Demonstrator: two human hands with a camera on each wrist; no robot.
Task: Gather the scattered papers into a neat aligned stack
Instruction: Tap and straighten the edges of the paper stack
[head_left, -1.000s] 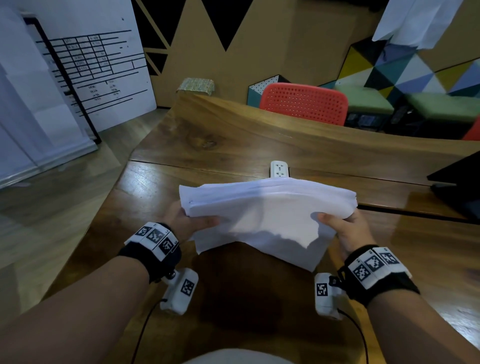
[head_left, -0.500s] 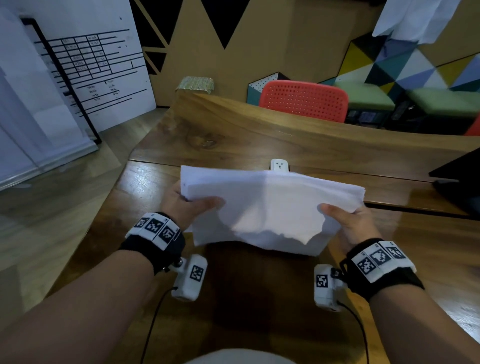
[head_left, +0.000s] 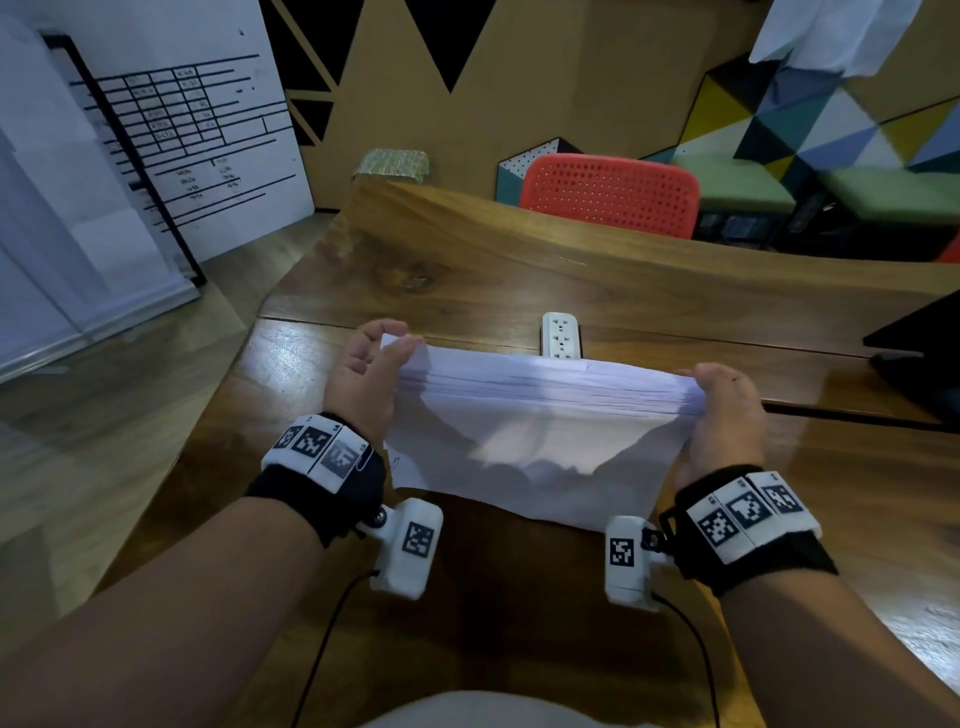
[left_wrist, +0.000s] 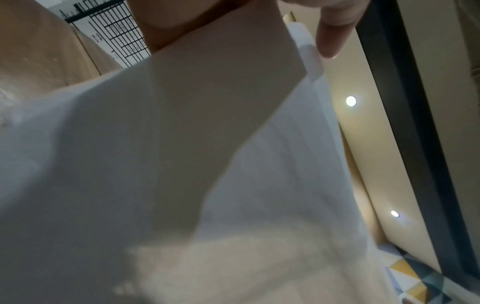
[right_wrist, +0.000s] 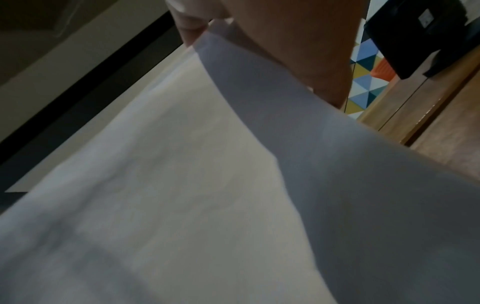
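Observation:
A sheaf of white papers (head_left: 530, 441) stands nearly upright on its lower edge above the wooden table (head_left: 467, 260), its layered top edges facing me. My left hand (head_left: 387, 345) pinches the upper left corner between thumb and fingers. At the upper right corner my right hand (head_left: 698, 387) grips the sheaf. The lower edges hang uneven, one sheet sticking out lower right. In the left wrist view the papers (left_wrist: 182, 164) fill the frame, with a fingertip (left_wrist: 330, 39) beside the edge. The right wrist view shows the papers (right_wrist: 182, 185) under my right hand's fingers (right_wrist: 285, 51).
A white power strip (head_left: 558, 335) lies in the table's seam just behind the papers. A dark laptop-like object (head_left: 919, 353) sits at the right edge. A red chair (head_left: 613, 195) stands beyond the far side. The table's left edge drops to the floor (head_left: 104, 415).
The sheaf has been tipped from lying slanted to standing nearly upright, and both hands moved up to its top corners. The head view shifted a little closer.

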